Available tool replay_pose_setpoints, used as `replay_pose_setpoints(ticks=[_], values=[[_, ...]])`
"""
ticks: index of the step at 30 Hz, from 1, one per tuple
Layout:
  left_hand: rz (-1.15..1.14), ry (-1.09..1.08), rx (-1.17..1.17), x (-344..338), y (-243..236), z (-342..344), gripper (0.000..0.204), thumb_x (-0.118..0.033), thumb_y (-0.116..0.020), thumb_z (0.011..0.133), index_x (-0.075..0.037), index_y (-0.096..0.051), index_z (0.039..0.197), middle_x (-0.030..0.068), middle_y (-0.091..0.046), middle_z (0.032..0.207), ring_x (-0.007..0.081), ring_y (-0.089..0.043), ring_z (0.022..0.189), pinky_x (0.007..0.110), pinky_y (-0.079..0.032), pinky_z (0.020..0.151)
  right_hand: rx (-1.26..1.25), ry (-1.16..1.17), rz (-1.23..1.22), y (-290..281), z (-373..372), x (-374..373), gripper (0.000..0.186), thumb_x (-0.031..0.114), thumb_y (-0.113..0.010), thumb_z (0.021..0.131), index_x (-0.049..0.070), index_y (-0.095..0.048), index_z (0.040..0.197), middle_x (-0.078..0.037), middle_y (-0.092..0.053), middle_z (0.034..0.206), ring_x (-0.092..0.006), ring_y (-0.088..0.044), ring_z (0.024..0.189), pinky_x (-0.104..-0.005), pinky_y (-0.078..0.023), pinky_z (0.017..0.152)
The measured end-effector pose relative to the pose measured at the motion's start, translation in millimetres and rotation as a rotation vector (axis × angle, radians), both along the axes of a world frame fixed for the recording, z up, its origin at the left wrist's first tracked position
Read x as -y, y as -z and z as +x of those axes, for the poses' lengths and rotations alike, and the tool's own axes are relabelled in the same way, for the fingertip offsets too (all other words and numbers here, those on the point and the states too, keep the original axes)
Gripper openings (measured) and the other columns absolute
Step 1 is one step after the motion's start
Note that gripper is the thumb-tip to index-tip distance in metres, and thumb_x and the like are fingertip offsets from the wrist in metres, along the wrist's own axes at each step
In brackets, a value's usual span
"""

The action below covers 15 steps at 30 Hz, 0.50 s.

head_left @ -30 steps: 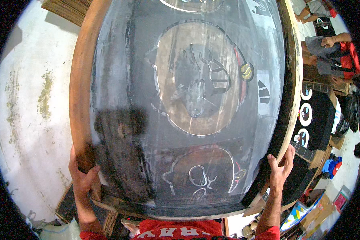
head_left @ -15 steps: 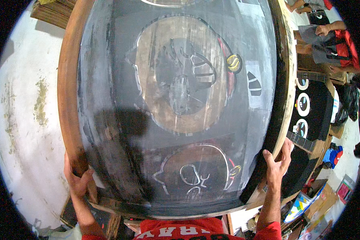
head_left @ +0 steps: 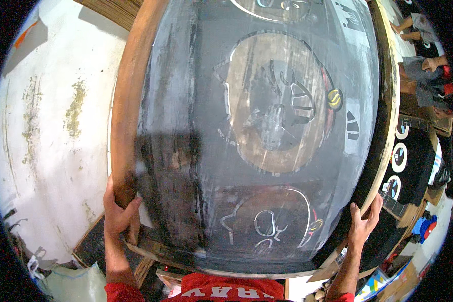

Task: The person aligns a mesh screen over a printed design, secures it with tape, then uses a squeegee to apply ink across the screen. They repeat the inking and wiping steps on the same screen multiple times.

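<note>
Wood-framed screen (head_left: 259, 173), held before the person's red shirt (head_left: 231, 289). Left hand (head_left: 117, 215) clasps its left edge by the near corner, thumb spread inward; right hand (head_left: 362, 221) likewise grips the right edge, fingertips poorly seen from here. Black sheet (head_left: 418, 160) beyond, white-figured.

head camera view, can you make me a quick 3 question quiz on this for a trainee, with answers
1. True or false: the left hand and the right hand both grip the wooden frame.

2. What colour are the person's sleeves?
a) blue
b) red
c) green

3. Fill in the blank: the stained white surface lies to the ____ of the frame in the picture.

Key: 1 true; 2 b; 3 left.
</note>
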<state>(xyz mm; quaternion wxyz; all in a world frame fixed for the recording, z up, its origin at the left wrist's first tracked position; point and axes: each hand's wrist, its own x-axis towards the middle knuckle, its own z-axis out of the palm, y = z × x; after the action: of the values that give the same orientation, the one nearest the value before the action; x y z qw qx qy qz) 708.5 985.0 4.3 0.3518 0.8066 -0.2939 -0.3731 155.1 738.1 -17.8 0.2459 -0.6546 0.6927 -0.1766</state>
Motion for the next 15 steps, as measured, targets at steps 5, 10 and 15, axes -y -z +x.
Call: replay_pose_setpoints(ticks=[5,10,15], values=[[0.081,-0.009,0.046,-3.1,-3.4,-2.5,0.087,-0.003,-0.078,0.079,0.004,-0.037,0.156,0.0172,-0.058,0.142,0.0269,-0.054,0.132,0.042,-0.041,0.114,-0.015,-0.015,-0.027,2.6,-3.0,1.6,0.072,0.006,-0.082,0.079,-0.004,-0.053,0.144,-0.019,-0.051,0.149,-0.0321,-0.044,0.143,-0.0421,-0.028,0.122],[0.08,-0.033,0.046,-6.4,-2.0,-2.7,0.092,-0.004,-0.078,0.077,0.004,-0.034,0.157,0.0192,-0.057,0.143,0.0288,-0.054,0.133,0.043,-0.041,0.115,-0.044,-0.031,-0.059,2.3,-3.8,1.7,0.072,0.009,-0.083,0.079,-0.004,-0.054,0.143,-0.02,-0.053,0.148,-0.0329,-0.045,0.142,-0.0432,-0.028,0.122],[0.044,-0.035,0.06,-8.2,-0.1,-2.0,0.093,-0.004,-0.079,0.076,0.004,-0.034,0.157,0.0205,-0.057,0.144,0.0294,-0.054,0.134,0.043,-0.041,0.115,-0.058,-0.049,-0.028,1.1,-6.1,3.1,0.074,0.01,-0.084,0.078,-0.003,-0.054,0.144,-0.02,-0.054,0.148,-0.0339,-0.045,0.143,-0.0441,-0.029,0.122]])
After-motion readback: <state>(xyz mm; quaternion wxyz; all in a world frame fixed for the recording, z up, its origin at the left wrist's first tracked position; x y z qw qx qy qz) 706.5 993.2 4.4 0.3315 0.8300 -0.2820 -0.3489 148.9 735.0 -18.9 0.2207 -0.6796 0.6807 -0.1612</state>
